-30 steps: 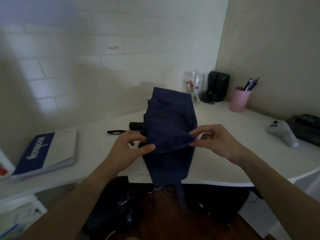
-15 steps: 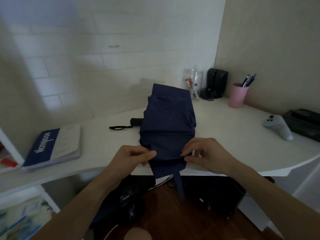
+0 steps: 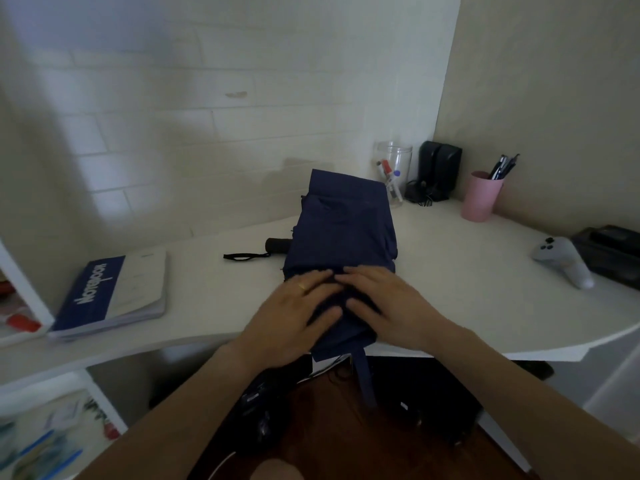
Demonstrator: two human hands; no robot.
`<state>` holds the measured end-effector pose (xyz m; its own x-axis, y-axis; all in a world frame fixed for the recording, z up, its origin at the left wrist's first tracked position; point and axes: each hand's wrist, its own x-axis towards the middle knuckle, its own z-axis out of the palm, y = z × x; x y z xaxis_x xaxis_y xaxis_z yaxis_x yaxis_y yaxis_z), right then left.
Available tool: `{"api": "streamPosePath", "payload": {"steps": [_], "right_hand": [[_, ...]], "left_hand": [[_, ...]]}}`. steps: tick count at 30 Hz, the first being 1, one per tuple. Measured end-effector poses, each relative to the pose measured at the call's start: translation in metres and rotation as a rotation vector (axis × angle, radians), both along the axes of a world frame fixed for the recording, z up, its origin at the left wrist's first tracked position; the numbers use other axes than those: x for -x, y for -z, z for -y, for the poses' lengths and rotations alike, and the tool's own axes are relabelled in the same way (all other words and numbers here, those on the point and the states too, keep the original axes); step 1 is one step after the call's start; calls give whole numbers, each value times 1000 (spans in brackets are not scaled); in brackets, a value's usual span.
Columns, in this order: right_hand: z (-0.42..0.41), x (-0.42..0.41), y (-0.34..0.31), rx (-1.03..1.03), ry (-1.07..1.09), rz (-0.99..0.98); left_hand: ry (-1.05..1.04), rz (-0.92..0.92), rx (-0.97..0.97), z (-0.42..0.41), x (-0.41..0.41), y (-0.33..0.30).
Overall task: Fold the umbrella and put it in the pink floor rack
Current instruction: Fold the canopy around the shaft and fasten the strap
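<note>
The navy umbrella point(image 3: 341, 230) lies collapsed on the white desk point(image 3: 460, 282), its canopy cloth flattened in folds. Its black handle point(image 3: 277, 244) with a wrist loop sticks out to the left, and a navy strap point(image 3: 365, 375) hangs over the desk's front edge. My left hand point(image 3: 294, 317) and my right hand point(image 3: 384, 303) rest flat side by side on the near end of the cloth, fingers spread and pressing down. The pink floor rack is not in view.
A blue notebook point(image 3: 110, 292) lies at the left. A clear jar point(image 3: 394, 171), black speakers point(image 3: 438, 168) and a pink pen cup point(image 3: 481, 195) stand at the back right corner. A grey controller point(image 3: 562, 261) and a black box point(image 3: 613, 251) sit at the right. Dark bags and cables lie under the desk.
Both hands had pinched a fold of the cloth and lifted it; they brought it down toward the near edge and now lie flat on the canopy.
</note>
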<state>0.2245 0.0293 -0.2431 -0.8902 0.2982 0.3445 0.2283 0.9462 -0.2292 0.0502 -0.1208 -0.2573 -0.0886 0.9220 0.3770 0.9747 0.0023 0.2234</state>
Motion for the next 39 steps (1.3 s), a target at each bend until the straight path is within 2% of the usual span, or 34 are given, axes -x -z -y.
{"api": "streamPosePath", "payload": {"steps": [3, 6, 7, 8, 10, 12, 13, 14, 17, 24, 26, 31, 36, 39], "right_hand": [[-5, -4, 19, -28, 13, 340], [-10, -13, 20, 75, -16, 396], [-12, -14, 15, 167, -15, 331], [-14, -13, 8, 255, 10, 183], [-22, -6, -10, 269, 149, -244], [-29, 4, -31, 257, 325, -515], [-32, 11, -41, 316, 389, -551], [-35, 18, -49, 393, 431, -539], [-41, 36, -59, 634, 475, -478], [-51, 37, -52, 958, 481, -577], [-47, 35, -50, 964, 461, -571], [-35, 20, -58, 1092, 329, -574], [-32, -6, -51, 1114, 155, -363], [-25, -15, -43, 1174, 106, -389]], "left_hand": [[-15, -189, 262, 4, 16, 18], [-9, -184, 342, 13, 24, 15], [-8, -123, 342, 13, 25, 11], [-13, -36, 293, 13, 25, 6], [-67, 151, -22, 7, 25, -4], [-186, 290, -356, -7, 28, -17], [-241, 392, -443, -16, 29, -26], [-280, 535, -446, -26, 31, -37], [-295, 1019, -259, -53, 33, -63], [-280, 1366, -227, -55, 37, -65], [-266, 1386, -206, -52, 36, -64], [-206, 1285, -188, -38, 34, -66], [-99, 1312, -191, -16, 21, -65], [-120, 1284, -190, -6, 7, -58]]}}
